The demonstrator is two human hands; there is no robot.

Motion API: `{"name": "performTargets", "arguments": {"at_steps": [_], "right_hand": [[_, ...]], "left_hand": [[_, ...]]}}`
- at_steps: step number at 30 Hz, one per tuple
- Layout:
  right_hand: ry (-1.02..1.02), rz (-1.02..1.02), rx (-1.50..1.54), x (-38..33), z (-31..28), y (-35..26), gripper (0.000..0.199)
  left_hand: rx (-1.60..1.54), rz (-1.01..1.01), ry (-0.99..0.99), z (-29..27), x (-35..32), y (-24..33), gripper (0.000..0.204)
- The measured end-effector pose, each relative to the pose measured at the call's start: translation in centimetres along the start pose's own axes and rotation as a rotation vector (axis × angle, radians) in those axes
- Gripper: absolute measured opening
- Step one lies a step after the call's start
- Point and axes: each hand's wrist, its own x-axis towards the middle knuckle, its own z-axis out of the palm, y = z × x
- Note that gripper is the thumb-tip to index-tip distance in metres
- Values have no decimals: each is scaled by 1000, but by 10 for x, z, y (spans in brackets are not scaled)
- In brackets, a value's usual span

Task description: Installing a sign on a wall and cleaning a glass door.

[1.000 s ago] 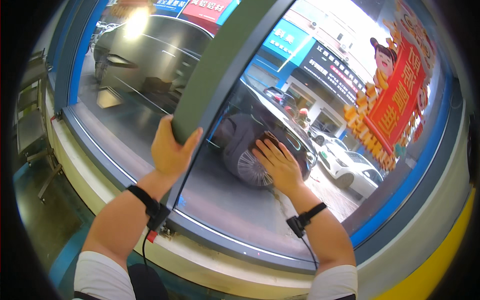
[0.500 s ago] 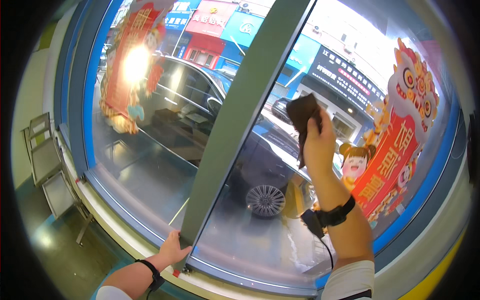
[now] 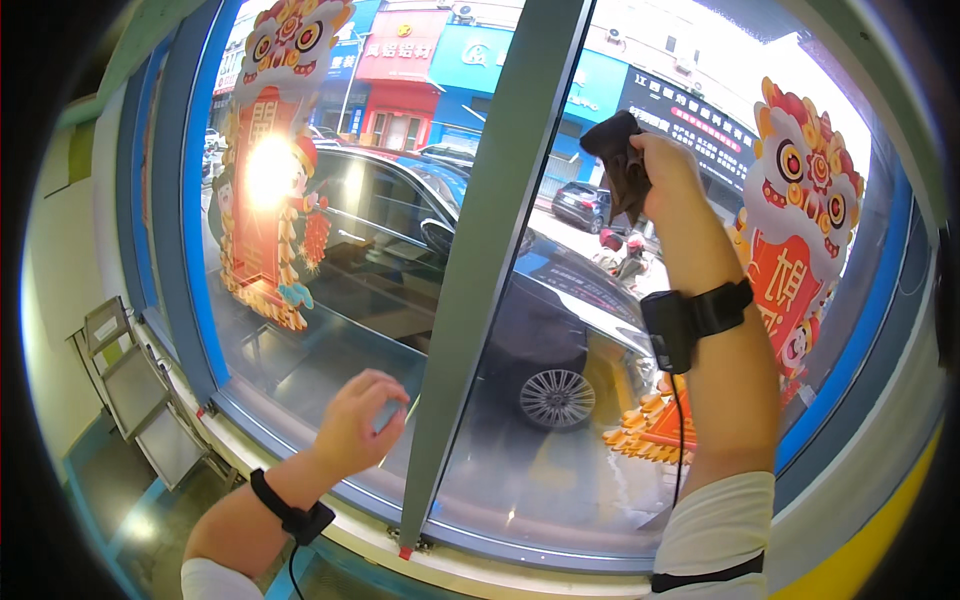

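My right hand [image 3: 668, 172] is raised to the right-hand window pane [image 3: 480, 440], its fingers closed on a crumpled dark brown cloth [image 3: 622, 165]. The cloth is against or close to the glass; which, I cannot tell. My left hand [image 3: 362, 425] hovers in front of the left pane, beside the grey-green upright window frame [image 3: 487, 240]. Its fingers are loosely curled, with a gap between them and the thumb, and nothing shows in it. Dark bands with small boxes and cords sit on both my forearms.
Lion-head paper decorations hang on both panes, a right one [image 3: 815, 190] and a left one [image 3: 290, 45]. A pale sill [image 3: 470, 567] runs below the window. Folding metal racks [image 3: 140, 390] stand at the left. Beyond the glass is a parked dark car [image 3: 375, 200].
My left hand has left the bottom of the upright frame and risen, fingers curling. My right hand has moved higher with the cloth. The view has shifted slightly.
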Motion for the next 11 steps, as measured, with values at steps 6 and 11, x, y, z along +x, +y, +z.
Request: {"name": "performTargets", "arguments": {"at_steps": [6,11], "right_hand": [[-265,-164,286,-22,65,94,41],[-335,-774,212,-60,74,163,67]], "left_hand": [[-39,176,325,-9,102,38,13],[19,91,555,24,134,30,36]]}}
